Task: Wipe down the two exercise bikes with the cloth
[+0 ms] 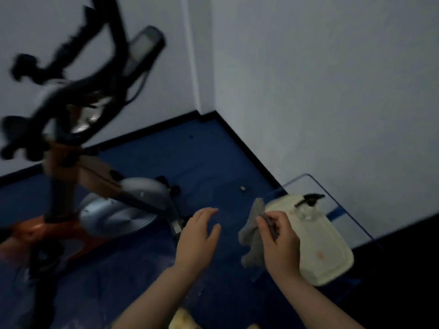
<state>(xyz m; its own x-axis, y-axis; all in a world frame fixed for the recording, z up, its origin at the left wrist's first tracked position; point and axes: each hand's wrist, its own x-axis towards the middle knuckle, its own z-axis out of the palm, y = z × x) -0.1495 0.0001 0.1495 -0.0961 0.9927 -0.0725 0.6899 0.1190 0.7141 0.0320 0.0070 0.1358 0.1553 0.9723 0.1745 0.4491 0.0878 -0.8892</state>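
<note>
An exercise bike [78, 162] with an orange frame, black handlebars and a silver flywheel stands at the left, blurred by motion. Only this one bike is in view. A grey cloth [253, 231] hangs from my right hand [279, 243], which pinches it between thumb and fingers at the lower right. My left hand [197, 238] hovers open just left of the cloth, fingers spread, holding nothing. Both hands are to the right of the bike and apart from it.
A clear glass table [332, 203] stands by the right wall, bearing a cream lidded container [318, 245] with a black object [308, 199] on it. Blue floor, white walls meeting in a corner, a small bit of debris [242, 188] on the floor.
</note>
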